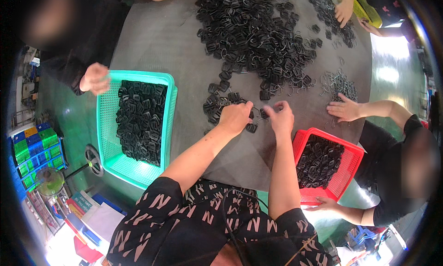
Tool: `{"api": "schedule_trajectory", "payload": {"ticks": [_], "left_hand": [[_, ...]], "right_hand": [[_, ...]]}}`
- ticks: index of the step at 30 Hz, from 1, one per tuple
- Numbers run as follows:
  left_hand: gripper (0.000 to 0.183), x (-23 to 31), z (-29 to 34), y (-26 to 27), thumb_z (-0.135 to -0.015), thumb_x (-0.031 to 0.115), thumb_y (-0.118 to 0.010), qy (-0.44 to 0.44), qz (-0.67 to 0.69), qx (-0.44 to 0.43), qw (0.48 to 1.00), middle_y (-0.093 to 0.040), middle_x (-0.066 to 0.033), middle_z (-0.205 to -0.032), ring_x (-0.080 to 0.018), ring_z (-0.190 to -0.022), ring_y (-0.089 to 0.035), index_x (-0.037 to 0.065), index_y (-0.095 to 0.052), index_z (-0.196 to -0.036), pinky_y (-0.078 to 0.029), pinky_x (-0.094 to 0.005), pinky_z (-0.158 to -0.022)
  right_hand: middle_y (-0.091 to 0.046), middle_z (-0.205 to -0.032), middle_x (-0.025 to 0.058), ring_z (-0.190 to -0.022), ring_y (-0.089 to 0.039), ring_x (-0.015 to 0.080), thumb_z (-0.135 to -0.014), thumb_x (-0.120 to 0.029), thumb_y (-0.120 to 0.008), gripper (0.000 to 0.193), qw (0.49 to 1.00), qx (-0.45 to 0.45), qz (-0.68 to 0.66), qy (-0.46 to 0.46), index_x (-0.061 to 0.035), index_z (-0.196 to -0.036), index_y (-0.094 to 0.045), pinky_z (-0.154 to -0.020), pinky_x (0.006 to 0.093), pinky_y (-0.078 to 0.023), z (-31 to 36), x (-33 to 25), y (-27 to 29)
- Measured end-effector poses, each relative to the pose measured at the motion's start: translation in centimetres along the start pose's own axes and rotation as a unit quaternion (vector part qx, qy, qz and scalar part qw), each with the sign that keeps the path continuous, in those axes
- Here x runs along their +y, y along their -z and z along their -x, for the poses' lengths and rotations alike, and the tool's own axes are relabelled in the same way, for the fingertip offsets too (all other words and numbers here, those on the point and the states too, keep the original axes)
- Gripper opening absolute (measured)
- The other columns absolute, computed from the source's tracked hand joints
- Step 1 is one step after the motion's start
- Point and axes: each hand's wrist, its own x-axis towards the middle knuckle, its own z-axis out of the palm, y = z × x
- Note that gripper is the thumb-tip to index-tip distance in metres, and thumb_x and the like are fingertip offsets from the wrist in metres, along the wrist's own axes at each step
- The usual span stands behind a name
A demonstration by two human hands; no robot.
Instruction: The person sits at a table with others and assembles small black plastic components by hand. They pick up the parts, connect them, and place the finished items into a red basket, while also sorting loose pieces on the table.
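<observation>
My left hand (236, 117) is over the near edge of a small pile of black plastic buckles (214, 107), its fingers closed and pointing right. What those fingers hold, if anything, is hidden. Just to its right, my right hand (282, 117) has thumb and fingertips at a black buckle (264, 113), which it appears to pinch. A few more buckles lie under and beside my left fingers. Beyond both hands spreads a large heap of black buckles (249, 31), many with thin metal wire hooks among them.
A turquoise basket (171, 114) of black buckles stands left; a red basket (353, 167) of buckles stands right. Co-workers' hands (345, 108) show around the grey table (194, 153). Wire hooks (340, 84) lie piled at right. A fan (50, 180) stands lower left.
</observation>
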Motion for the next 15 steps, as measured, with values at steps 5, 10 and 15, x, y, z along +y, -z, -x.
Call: {"api": "schedule_trajectory", "payload": {"ticks": [5, 10, 15], "left_hand": [[0.025, -1.8, -0.2, -0.3, -0.073, 0.017, -0.075, -0.071, 0.117, -0.008, 0.991, -0.066, -0.0068, -0.083, -0.0241, -0.069, -0.063, 0.006, -0.061, -0.091, -0.049, -0.0347, -0.059], [0.017, -2.1, -1.9, 3.3, -0.076, 0.010, -0.070, -0.026, 0.529, -0.081, 0.844, -0.063, 0.0018, -0.080, -0.0047, -0.062, -0.053, 0.005, -0.062, -0.090, -0.041, -0.0214, -0.052], [0.028, 0.1, -1.8, 1.9, -0.067, 0.024, -0.078, -0.082, 0.151, -0.065, 0.983, -0.066, -0.0114, -0.075, -0.0252, -0.073, -0.064, 0.009, -0.064, -0.086, -0.049, -0.0356, -0.066]], "right_hand": [[-0.065, -0.081, 0.0121, -0.076, -0.065, 0.0276, -0.069, -0.017, -0.075, 0.026, 0.996, -0.079, 0.008, 0.041, -0.0057, -0.083, -0.056, -0.064, 0.0378, -0.049, 0.2, 1.0, -0.8], [-0.061, -0.074, 0.0062, -0.064, -0.060, 0.0194, -0.066, -0.005, -0.066, 0.017, 0.851, -0.162, -0.496, -0.061, -0.0083, -0.075, -0.052, -0.049, 0.0271, -0.041, -1.7, 3.0, -0.5], [-0.063, -0.077, 0.0070, -0.068, -0.062, 0.0216, -0.076, -0.016, -0.065, 0.017, 0.943, -0.024, -0.322, 0.077, -0.0061, -0.086, -0.055, -0.056, 0.0308, -0.046, -3.1, 2.6, -1.8]]}}
